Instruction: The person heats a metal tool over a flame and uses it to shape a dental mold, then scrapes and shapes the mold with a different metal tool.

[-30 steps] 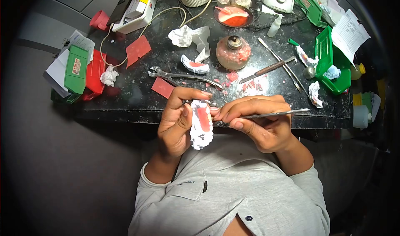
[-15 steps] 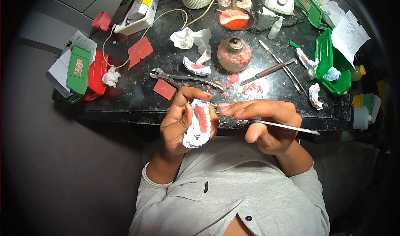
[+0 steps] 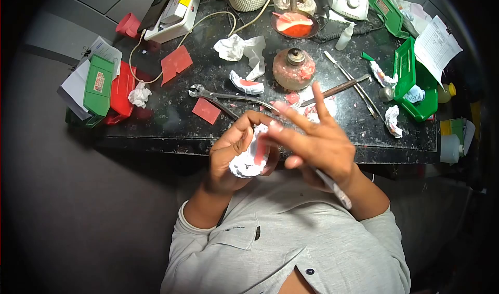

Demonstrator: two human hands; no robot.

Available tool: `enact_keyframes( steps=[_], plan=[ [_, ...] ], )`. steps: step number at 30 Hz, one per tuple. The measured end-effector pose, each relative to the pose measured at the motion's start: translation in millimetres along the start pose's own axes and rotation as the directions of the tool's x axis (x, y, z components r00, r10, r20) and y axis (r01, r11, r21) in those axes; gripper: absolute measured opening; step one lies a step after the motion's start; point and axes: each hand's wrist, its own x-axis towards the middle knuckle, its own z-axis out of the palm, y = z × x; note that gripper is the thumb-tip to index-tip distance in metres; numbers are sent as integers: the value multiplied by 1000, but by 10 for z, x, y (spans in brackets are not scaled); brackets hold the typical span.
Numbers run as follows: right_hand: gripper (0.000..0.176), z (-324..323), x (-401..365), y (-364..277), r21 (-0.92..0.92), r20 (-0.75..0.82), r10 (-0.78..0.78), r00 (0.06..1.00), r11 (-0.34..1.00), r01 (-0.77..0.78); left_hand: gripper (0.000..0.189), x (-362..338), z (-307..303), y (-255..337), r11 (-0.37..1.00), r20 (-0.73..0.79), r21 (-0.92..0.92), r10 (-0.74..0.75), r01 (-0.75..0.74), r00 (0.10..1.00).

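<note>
A white plaster dental model (image 3: 243, 165) with a strip of pink wax is gripped in my left hand (image 3: 224, 156), the fingers wrapped round its sides. My right hand (image 3: 325, 146) overlaps the model's right side, its index fingertip over the pink wax and other fingers spread. A thin metal dental instrument (image 3: 332, 187) is held in that hand, its pale handle slanting down to the right; its working end is hidden behind the fingers. Beyond the hands lie a pair of pliers (image 3: 228, 95) and a second plaster model with pink wax (image 3: 246, 83).
A glass spirit burner (image 3: 294, 69) stands mid-bench, with a wooden-handled wax knife (image 3: 340, 87) beside it. Pink wax sheets (image 3: 207, 111) lie at left. Green bins (image 3: 405, 68) hold the right side, near a dish of red wax (image 3: 297, 30) at the back.
My right hand has turned and moved left over the model, its fingers spreading. The instrument's handle has swung from pointing right to pointing down and right. My left hand keeps its hold.
</note>
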Motion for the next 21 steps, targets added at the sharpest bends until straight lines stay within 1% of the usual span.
enact_keyframes(
  steps=[1, 2, 3, 5, 6, 7, 8, 9, 10, 11, 12, 13, 15, 16, 17, 19, 20, 21],
  plan=[
    [35, -23, 11, 6, -33, -32, 34, 999, 999, -35, 44, 16, -20, 9, 1000, 89, -28, -12, 14, 996],
    [36, -23, -20, 3, -25, -62, 34, 998, 999, -36, 45, 19, -42, 14, 999, 123, -32, -13, 17, 992],
    [36, -30, -20, -16, -24, -61, 33, 998, 999, -34, 45, 14, -31, 15, 999, 122, -32, -11, 15, 992],
    [36, -51, -14, -50, -1, 83, -108, 991, 994, 109, 46, -4, 25, 7, 998, -98, -43, -52, 48, 994],
    [40, -9, -9, -35, -68, 44, -63, 997, 995, 66, 44, -5, 60, 0, 999, -139, 23, -38, 41, 990],
    [38, 11, -18, 51, -111, -30, -35, 999, 993, 31, 44, 20, -22, 3, 995, 24, -96, -39, 41, 999],
    [36, -22, -13, 67, -117, -82, 26, 996, 992, -35, 40, 17, -44, -22, 1000, 13, -20, -8, 8, 1000],
    [39, -74, -2, 92, -120, -135, 81, 987, 988, -98, 38, 28, -48, -31, 998, 6, 59, 28, -28, 1000],
    [25, -172, -29, 159, -101, -162, 72, 984, 991, -89, 39, 30, -17, -15, 993, -71, 102, 65, -57, 995],
    [22, -246, -3, 121, -24, -205, 184, 961, 981, -193, 40, 27, 26, 8, 986, -148, 145, 103, -81, 984],
    [19, -327, -24, 67, 63, -174, 364, 915, 931, -358, 46, 15, 28, 91, 990, -180, 133, 75, -51, 981],
    [15, -413, -44, 27, 143, -128, 530, 838, 846, -513, 55, 30, -69, 117, 992, -152, 107, 78, -62, 985],
    [8, -609, 24, 33, -170, -15, 465, 885, 871, -460, 63, 40, -56, 158, 988, -228, 108, 129, -107, 965],
    [14, -641, -17, 46, -298, 11, 575, 818, 783, -546, 69, 29, -81, 182, 988, -213, 103, 132, -113, 968],
    [14, -680, -64, 83, -298, -1, 576, 817, 780, -550, 75, 16, -73, 213, 988, -191, 81, 141, -128, 971],
    [20, -750, -154, 191, -628, 143, 614, 776, 662, -409, 81, 14, -70, 260, 985, -144, 55, 171, -165, 975],
    [25, -753, -191, 231, -685, 119, 645, 755, 604, -408, 81, 0, -72, 283, 985, -135, 58, 167, -160, 977],
    [25, -781, -188, 247, -687, 108, 646, 756, 598, -413, 80, -15, -77, 305, 981, -134, 87, 182, -172, 974]
  ],
)
